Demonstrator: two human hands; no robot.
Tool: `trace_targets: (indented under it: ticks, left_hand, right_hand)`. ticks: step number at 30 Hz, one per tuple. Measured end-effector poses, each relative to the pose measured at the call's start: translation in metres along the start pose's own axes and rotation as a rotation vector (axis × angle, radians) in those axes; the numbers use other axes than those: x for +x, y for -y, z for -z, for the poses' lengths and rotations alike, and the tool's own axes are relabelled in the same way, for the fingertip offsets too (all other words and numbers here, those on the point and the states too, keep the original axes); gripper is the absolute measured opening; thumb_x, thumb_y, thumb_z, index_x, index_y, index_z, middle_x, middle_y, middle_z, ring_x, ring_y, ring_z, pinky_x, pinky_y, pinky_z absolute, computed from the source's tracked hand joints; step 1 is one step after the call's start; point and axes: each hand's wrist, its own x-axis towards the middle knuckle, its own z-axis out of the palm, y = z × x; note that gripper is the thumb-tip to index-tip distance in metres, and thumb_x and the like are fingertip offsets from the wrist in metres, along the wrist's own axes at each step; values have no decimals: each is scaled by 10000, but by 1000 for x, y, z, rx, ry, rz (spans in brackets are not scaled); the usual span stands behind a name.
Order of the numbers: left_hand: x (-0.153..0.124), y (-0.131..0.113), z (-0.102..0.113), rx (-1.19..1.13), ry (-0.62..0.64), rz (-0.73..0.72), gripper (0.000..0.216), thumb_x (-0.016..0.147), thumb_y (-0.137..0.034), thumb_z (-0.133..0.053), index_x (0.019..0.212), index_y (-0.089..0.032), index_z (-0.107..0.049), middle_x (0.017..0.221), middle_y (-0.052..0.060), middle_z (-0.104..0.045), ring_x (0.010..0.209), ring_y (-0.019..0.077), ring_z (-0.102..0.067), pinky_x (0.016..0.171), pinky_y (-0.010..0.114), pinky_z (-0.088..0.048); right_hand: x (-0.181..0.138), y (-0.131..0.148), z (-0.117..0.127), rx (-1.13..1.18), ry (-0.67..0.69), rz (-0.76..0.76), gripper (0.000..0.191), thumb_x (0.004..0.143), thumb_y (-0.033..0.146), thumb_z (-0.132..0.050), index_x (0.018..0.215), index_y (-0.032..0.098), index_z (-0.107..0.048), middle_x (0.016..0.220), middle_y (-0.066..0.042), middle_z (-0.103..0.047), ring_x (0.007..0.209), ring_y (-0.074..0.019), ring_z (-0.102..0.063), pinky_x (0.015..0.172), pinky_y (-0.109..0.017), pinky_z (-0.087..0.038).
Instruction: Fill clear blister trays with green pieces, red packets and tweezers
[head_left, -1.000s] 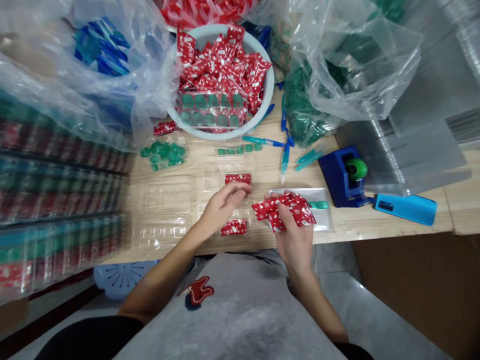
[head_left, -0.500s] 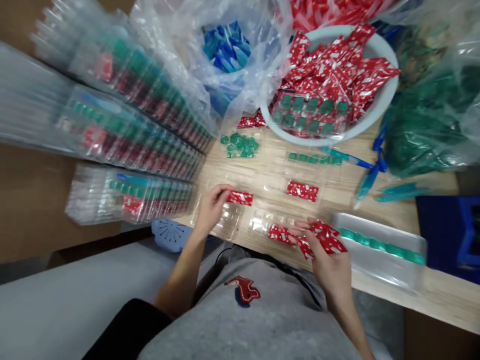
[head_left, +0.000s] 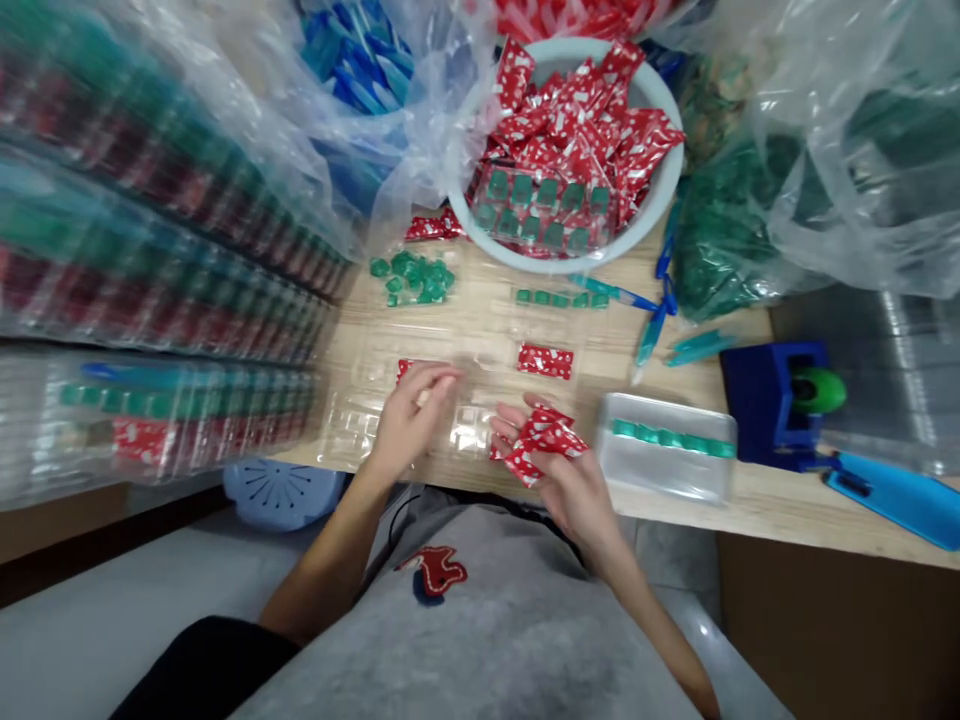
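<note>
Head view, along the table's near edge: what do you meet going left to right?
Stacked filled trays → left hand → right hand with red packets → clear tray with green strip → blue tape dispenser → blue phone.

Two hands work at the table: left hand [head_left: 409, 420], right hand [head_left: 559, 475]. One bowl [head_left: 660, 215]. One tape dispenser [head_left: 772, 400]. One loose red packet [head_left: 545, 361] lies in the clear trays.

- Blue tape dispenser [head_left: 772, 400] near the table's right edge
- Blue phone [head_left: 892, 493] beside it
- Green pieces [head_left: 412, 277] heaped
- Stacked filled trays [head_left: 150, 290] at left
</note>
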Motion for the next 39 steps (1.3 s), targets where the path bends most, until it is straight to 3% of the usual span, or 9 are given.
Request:
trace_targets:
  ticks: [3, 5, 10, 14, 18, 22, 26, 32, 39]
  left_hand:
    - [-6, -36, -7, -187, 301, -124, 186, 935, -312, -548, 1042, -261, -691, 1159, 57, -653, 1134, 198, -588, 986, 391, -472]
    - [-6, -51, -10, -255, 392, -138, 126, 909, -291, -596, 966, -256, -702, 1220, 62, -635, 1189, 205, -568, 1015, 415, -458]
    - [-4, -61, -12, -449, 311, 61, 164, 881, -353, -623, 828, -210, -683, 1022, 59, -717, 984, 188, -668, 888, 354, -535]
    - [-10, -64, -13, -553, 173, 216, 233, 834, -431, -664, 773, -208, -653, 738, 0, -701, 683, 140, -644, 656, 264, -548]
    - [-18, -63, -17, -598, 17, 249, 264, 802, -472, -701, 813, -209, -674, 735, -5, -692, 669, 125, -628, 646, 245, -541]
    - [-23, -48, -10, -651, -82, 280, 306, 806, -512, -687, 887, -217, -671, 808, 5, -693, 720, 133, -648, 731, 288, -573]
    - [-28, -19, 32, -550, -209, 287, 326, 832, -534, -641, 935, -225, -649, 879, 24, -698, 778, 154, -667, 784, 334, -575]
    - [-55, 35, 82, 132, 286, 134, 270, 934, -324, -472, 1023, -229, -709, 963, 60, -725, 902, 192, -679, 830, 328, -542]
    - [-66, 60, 63, 318, 332, 16, 225, 917, -280, -487, 859, -244, -701, 871, 50, -715, 860, 233, -634, 823, 399, -491]
  right_hand:
    - [-2, -4, 5, -123, 41, 57, 485, 755, 199, -664, 1229, 291, -625, 1122, -22, -737, 1106, -213, -669, 1041, -448, -472]
    - [-4, -6, 10, -208, 41, 112, 463, 785, 206, -673, 1236, 302, -627, 1148, -11, -724, 1107, -193, -662, 1049, -425, -468]
    - [-5, -12, 14, -268, -44, 220, 213, 821, 358, -707, 1006, 257, -740, 1079, -24, -747, 1134, -220, -649, 1036, -434, -489]
    - [-6, -12, 9, -164, -43, 193, 245, 842, 385, -689, 1041, 250, -738, 1122, -35, -739, 1030, -223, -698, 923, -439, -577]
    - [-9, -5, 6, -230, -88, 229, 219, 826, 386, -711, 961, 220, -756, 964, -40, -773, 878, -212, -735, 848, -410, -610]
    - [-10, -7, 9, -291, -143, 255, 209, 774, 383, -763, 915, 228, -755, 876, -35, -775, 794, -219, -739, 765, -377, -616]
    - [-3, -12, 25, -310, -234, 290, 191, 745, 393, -777, 756, 206, -743, 789, -40, -764, 777, -230, -726, 755, -389, -604]
    - [3, -1, 45, -475, -309, 301, 189, 727, 378, -779, 702, 195, -743, 726, -28, -754, 707, -204, -694, 678, -344, -578]
    - [-4, 7, 16, -571, -231, 346, 148, 685, 331, -771, 630, 208, -710, 624, 2, -725, 583, -150, -654, 572, -268, -537]
